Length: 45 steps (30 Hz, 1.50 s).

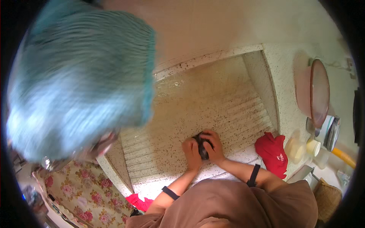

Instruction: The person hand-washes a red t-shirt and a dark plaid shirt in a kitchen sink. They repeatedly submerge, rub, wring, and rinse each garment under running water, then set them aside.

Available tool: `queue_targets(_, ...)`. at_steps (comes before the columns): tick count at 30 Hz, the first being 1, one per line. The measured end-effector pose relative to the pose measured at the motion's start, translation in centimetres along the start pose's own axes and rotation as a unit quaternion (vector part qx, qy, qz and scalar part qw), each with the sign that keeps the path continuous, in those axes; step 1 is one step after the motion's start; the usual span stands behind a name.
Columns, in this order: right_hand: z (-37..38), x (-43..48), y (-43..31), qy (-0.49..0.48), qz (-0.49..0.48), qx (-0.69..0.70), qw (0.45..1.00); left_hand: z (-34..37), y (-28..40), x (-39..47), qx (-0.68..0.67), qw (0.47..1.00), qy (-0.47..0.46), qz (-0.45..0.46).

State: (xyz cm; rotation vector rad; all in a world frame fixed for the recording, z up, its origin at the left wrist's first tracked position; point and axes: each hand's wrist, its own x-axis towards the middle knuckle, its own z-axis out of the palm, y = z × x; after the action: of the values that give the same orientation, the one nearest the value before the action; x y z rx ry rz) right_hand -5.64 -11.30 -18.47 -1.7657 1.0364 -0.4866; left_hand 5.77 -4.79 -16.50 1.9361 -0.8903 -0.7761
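A small bundle of dark wet cloth lies between my hands, low over the ribbed part of a speckled stone washing sink. My left hand grips its left side. From the right, my right hand closes on it, fingers over its top. Both forearms reach up from the lower edge of the view, each with a black band around it. Shallow water shows towards the sink's far side.
Red cloth hangs over the right rim, with more red fabric at lower left. A basin and several containers stand right. A blurred light-blue fabric covers the upper left. Floral cloth lies lower left.
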Motion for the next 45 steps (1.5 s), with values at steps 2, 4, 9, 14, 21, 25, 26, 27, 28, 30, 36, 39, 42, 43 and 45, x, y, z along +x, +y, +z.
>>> queue_targets(2, 0.5, 0.2, 0.7, 0.017, -0.009, 0.032, 0.999, 1.1, -1.1, -0.1, 0.054, 0.995, -0.069, -0.046)
queue_targets(4, 1.4, 3.6, 2.6, -0.059, 0.068, -0.079, 0.993, 2.3, -3.6, 3.2, 0.137, 0.976, -0.161, -0.062)
queue_targets(9, 2.0, 12.9, 5.9, -0.111, 0.042, -0.255, 0.96, 3.5, -7.8, 12.2, 0.334, 0.938, -0.022, 0.092)
queue_targets(14, -1.2, 5.5, 1.6, -0.146, 0.022, -0.117, 0.982, -0.2, -3.4, 5.2, 0.082, 0.988, -0.123, 0.035)
queue_targets(21, 2.7, 3.2, 2.1, 0.017, 0.001, -0.155, 0.988, 4.1, -4.0, 3.4, 0.147, 0.988, -0.014, 0.033)
queue_targets(25, 3.8, 12.9, 6.0, -0.071, 0.013, -0.224, 0.972, 4.8, -9.1, 12.0, 0.225, 0.969, -0.08, -0.072)
queue_targets(26, 3.4, 14.0, 6.1, -0.036, -0.02, -0.27, 0.962, 4.0, -9.7, 12.9, 0.317, 0.947, -0.043, -0.01)
queue_targets(27, 2.8, 14.4, 5.8, -0.028, -0.063, -0.32, 0.945, 3.3, -9.5, 13.1, 0.403, 0.913, -0.02, 0.059)
queue_targets(28, 2.1, 14.0, 5.1, -0.095, -0.009, -0.274, 0.957, 2.3, -8.9, 12.3, 0.404, 0.908, -0.103, 0.043)
queue_targets(30, 0.3, 11.3, 2.9, -0.217, 0.044, -0.186, 0.957, 0.5, -6.3, 9.2, 0.194, 0.968, -0.153, -0.032)
queue_targets(36, -0.7, 0.8, -1.2, -0.033, -0.105, -0.042, 0.993, 0.7, -1.4, -0.4, 0.036, 0.999, 0.005, -0.001)
queue_targets(39, 1.1, 4.5, 0.9, -0.128, 0.084, -0.123, 0.98, 2.5, -4.8, 2.5, 0.129, 0.989, -0.075, -0.006)
queue_targets(42, 2.1, 11.4, 3.3, -0.124, 0.04, -0.145, 0.981, 3.9, -8.8, 9.5, 0.177, 0.981, -0.055, -0.056)
queue_targets(43, 1.9, 12.9, 3.6, -0.15, 0.042, -0.198, 0.968, 3.7, -9.5, 10.6, 0.275, 0.96, -0.05, -0.023)
queue_targets(45, 0.7, 13.9, 3.4, -0.182, 0.084, -0.303, 0.932, 2.5, -9.3, 11.5, 0.454, 0.886, -0.037, 0.092)
